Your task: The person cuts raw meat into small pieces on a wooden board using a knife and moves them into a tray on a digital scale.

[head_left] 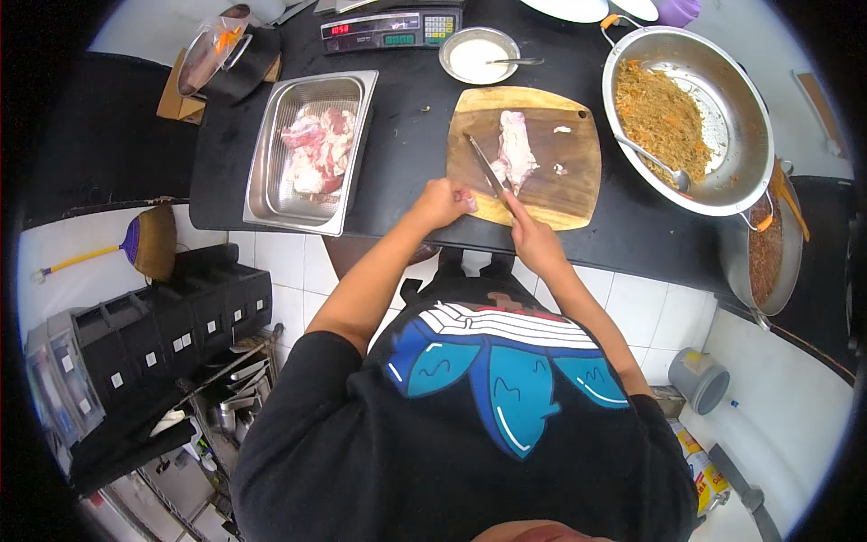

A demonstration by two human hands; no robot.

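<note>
A working kitchen: black worktop point(406, 172) carrying a steel tray of raw meat point(312, 149), digital scale point(390, 29) (far edge) and wok of noodles point(686, 117).

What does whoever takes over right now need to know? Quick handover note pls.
Right hand: grips a knife, blade angled against the meat strip.
Left hand: fist at the near left edge of the wooden cutting board, holding nothing visible.
Steel tray to the left holds more raw meat pieces.
Done: a few small scraps lie on the board.
Left: the strip is mostly whole; the tray is not empty.
</note>
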